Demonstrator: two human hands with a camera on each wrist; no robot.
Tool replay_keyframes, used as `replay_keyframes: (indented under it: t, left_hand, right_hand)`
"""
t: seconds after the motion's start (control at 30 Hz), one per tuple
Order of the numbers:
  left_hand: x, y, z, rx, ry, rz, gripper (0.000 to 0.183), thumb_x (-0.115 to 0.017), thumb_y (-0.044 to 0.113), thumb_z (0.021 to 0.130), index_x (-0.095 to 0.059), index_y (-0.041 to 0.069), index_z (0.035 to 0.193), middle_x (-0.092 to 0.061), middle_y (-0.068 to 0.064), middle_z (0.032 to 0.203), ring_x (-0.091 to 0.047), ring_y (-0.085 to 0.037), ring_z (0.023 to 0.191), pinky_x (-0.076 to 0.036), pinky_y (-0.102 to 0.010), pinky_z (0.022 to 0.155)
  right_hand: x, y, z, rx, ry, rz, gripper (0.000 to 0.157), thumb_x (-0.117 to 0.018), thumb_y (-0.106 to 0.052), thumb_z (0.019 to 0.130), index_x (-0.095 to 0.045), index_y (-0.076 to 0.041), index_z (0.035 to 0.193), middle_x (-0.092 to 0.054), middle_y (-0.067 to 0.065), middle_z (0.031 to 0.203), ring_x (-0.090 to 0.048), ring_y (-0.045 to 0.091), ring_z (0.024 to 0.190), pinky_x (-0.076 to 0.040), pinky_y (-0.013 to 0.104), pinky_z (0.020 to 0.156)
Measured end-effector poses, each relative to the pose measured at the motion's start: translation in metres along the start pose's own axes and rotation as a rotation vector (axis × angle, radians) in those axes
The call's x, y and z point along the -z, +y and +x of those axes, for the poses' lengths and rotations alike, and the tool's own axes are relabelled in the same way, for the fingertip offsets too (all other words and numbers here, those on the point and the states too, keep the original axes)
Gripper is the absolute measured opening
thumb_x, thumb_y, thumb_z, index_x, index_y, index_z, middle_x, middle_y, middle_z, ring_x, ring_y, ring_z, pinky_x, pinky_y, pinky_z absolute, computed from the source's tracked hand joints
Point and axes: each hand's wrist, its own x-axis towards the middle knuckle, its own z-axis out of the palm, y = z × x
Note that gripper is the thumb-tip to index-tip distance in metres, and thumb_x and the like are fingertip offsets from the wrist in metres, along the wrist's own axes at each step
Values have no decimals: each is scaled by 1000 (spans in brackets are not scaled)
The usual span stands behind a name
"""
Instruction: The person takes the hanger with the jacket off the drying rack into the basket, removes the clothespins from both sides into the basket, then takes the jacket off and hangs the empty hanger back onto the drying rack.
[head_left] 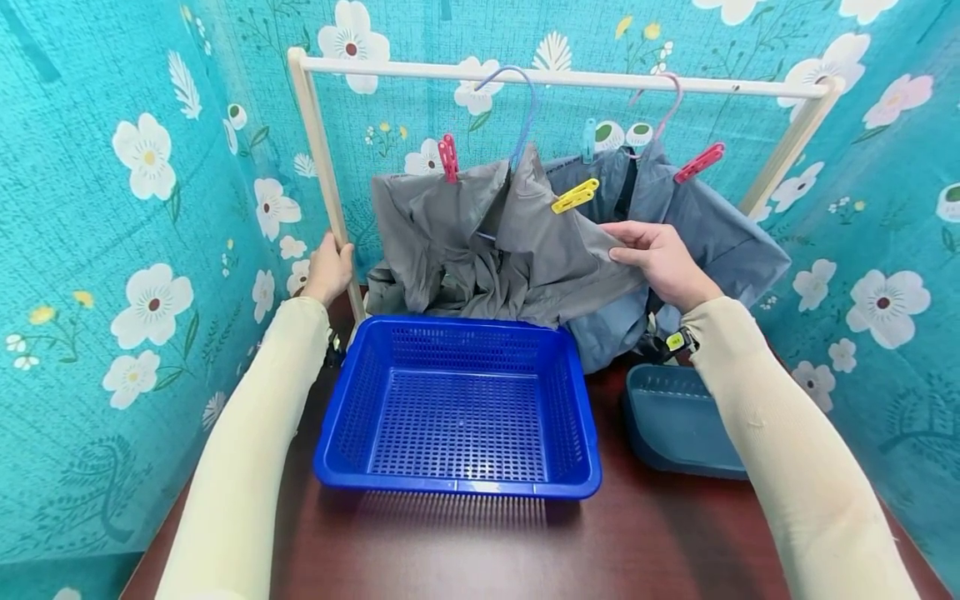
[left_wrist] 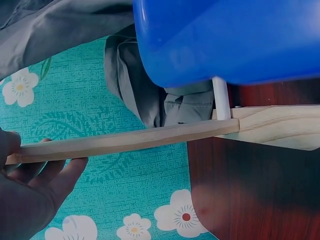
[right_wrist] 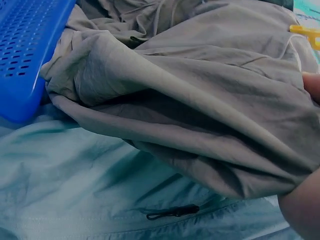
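At the left side of a wooden rack, my left hand (head_left: 327,272) grips the upright post (left_wrist: 115,144), thumb on one side and fingers on the other. My right hand (head_left: 667,257) pinches the right edge of a grey garment (head_left: 442,221) between thumb and fingers, drawing the cloth out sideways. This garment hangs from a blue hanger (head_left: 534,104), with a red clothespin (head_left: 448,158) and a yellow clothespin (head_left: 575,196) on it. Behind it, a blue-grey garment (head_left: 731,225) hangs from a pink hanger (head_left: 678,96), bearing a red clothespin (head_left: 700,162) and a light-blue clothespin (head_left: 588,140).
In front of the rack a blue perforated basket (head_left: 457,485) stands on the dark red table (head_left: 450,558). A teal tub (head_left: 675,417) sits to its right, partly under my right forearm. The white rail (head_left: 420,70) spans the top; flowered cloth (head_left: 150,300) surrounds everything.
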Motion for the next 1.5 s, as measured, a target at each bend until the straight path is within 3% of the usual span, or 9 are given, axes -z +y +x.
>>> replay_keyframes:
  t: [0.17, 0.63, 0.77, 0.87, 1.0, 1.17, 1.27, 1.4, 1.5]
  left_hand:
    - [1, -1, -1, 4, -9, 14, 35, -28, 30, 104, -38, -2, 115, -48, -22, 99, -53, -35, 89, -45, -47, 75]
    - [7, 0, -1, -15, -22, 43, 35, -28, 29, 103, -38, -3, 112, -46, -20, 96, -51, -35, 88, -43, -47, 74]
    - [19, 5, -8, 29, -136, 75, 45, -28, 30, 102, -33, -5, 130, -44, -27, 113, -48, -40, 103, -40, -50, 85]
    - [29, 12, -17, 104, -267, 137, 61, -29, 33, 102, -13, -8, 145, -29, -34, 138, -34, -46, 126, -31, -54, 100]
    - [37, 19, -30, 142, -362, 178, 67, -30, 35, 102, -8, -9, 147, -18, -33, 147, -22, -46, 134, -24, -56, 104]
    - [39, 29, -45, 40, -268, -13, 55, -31, 37, 103, -31, -1, 143, -38, -23, 140, -36, -37, 129, -30, -51, 102]
    - [36, 38, -55, -52, -227, -173, 51, -34, 35, 103, -34, 2, 143, -44, -20, 137, -41, -32, 126, -33, -47, 102]
    - [32, 49, -66, -154, -272, -313, 50, -39, 32, 103, -33, 5, 144, -49, -20, 134, -50, -29, 120, -39, -41, 98]
    - [29, 53, -72, -208, -337, -333, 51, -43, 34, 101, -33, 9, 144, -53, -18, 131, -54, -28, 116, -42, -41, 96]
  right_hand:
    - [5, -1, -6, 5, -46, -36, 30, -62, -1, 90, -67, -6, 119, -69, -6, 100, -62, 10, 87, -48, 22, 72]
    - [17, 1, -25, 2, -192, 143, 30, -57, 7, 90, -68, -3, 116, -71, 1, 97, -64, 10, 83, -51, 22, 69]
    - [15, 8, -28, -9, -191, 148, 29, -57, 6, 90, -68, -4, 116, -71, 1, 97, -64, 11, 83, -51, 22, 69]
    - [14, 11, -29, -14, -188, 144, 29, -57, 6, 90, -69, -5, 115, -71, 1, 97, -64, 11, 81, -51, 22, 68]
    - [14, 15, -31, -18, -212, 146, 30, -56, 6, 91, -69, -5, 116, -71, 1, 96, -64, 11, 81, -51, 23, 68]
    - [14, 19, -32, -17, -265, 141, 30, -55, 6, 92, -67, -3, 118, -71, 1, 99, -64, 12, 83, -51, 23, 70]
    - [14, 23, -34, -21, -312, 125, 30, -54, 5, 93, -65, -1, 120, -70, 2, 101, -64, 14, 84, -52, 24, 71]
    - [12, 30, -36, -39, -368, 136, 29, -53, 4, 94, -63, 2, 121, -70, 3, 104, -65, 16, 86, -52, 26, 73]
    - [10, 33, -36, -46, -388, 150, 29, -53, 4, 94, -63, 2, 121, -70, 4, 104, -64, 17, 85, -52, 26, 73]
